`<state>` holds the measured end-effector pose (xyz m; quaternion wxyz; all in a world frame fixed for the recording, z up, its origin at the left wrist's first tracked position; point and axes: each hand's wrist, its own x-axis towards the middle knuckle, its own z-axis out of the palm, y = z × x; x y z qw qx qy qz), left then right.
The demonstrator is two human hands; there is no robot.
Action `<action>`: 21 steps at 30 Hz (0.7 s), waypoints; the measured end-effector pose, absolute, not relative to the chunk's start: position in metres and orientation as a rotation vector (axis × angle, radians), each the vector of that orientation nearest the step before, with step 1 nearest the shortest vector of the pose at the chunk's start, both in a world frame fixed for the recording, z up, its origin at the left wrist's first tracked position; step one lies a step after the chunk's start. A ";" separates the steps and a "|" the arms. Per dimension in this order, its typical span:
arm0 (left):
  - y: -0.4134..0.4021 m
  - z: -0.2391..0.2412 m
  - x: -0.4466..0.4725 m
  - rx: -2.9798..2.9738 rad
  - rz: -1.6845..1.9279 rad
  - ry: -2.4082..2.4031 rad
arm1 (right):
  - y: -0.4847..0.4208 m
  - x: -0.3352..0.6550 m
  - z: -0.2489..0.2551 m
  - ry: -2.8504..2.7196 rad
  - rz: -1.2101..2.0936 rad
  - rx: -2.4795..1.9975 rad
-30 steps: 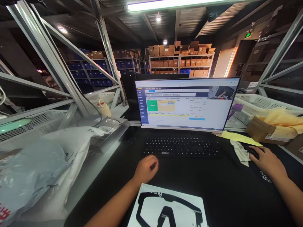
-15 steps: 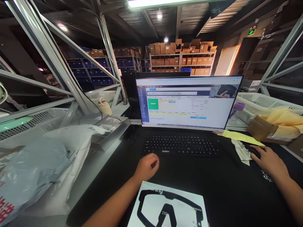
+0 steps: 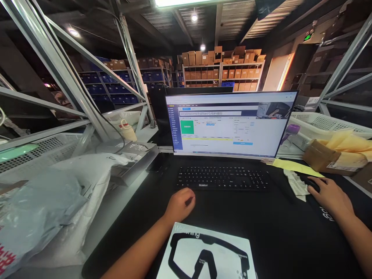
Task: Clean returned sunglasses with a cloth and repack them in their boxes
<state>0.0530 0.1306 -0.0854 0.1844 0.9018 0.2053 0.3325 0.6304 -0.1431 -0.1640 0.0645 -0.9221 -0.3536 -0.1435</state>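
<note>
My left hand (image 3: 180, 204) rests curled on the black desk mat (image 3: 267, 232), just below the black keyboard (image 3: 222, 178). Its fingers are folded in, and nothing shows in them. At the right, my right hand (image 3: 331, 195) lies over a black computer mouse (image 3: 314, 183), its fingers around it. In front of me is a white box (image 3: 192, 248) printed with a black goggle-like shape, close to my left forearm and cut off by the lower edge. Behind the keyboard a lit monitor (image 3: 209, 131) shows a page with a green block and a yellow row.
Plastic mailing bags (image 3: 43, 205) lie at the left beside a grey box (image 3: 133, 162). A crumpled paper (image 3: 296, 185) and a yellow strip (image 3: 296, 166) are near the mouse. At the right stands a carton (image 3: 319, 157) with yellow packing. Metal posts frame both sides.
The view has shifted very slightly. Both hands stay in place, and the box has not moved.
</note>
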 end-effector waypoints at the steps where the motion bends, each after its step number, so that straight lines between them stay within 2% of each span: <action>1: 0.131 -0.086 0.053 2.543 0.936 0.577 | -0.143 0.631 -0.164 -1.064 -0.440 -2.779; 12: 0.132 -0.087 0.051 2.563 0.896 0.580 | -0.140 0.640 -0.172 -1.091 -0.452 -2.734; 21: 0.137 -0.090 0.052 2.594 0.887 0.519 | -0.142 0.622 -0.157 -0.989 -0.480 -2.791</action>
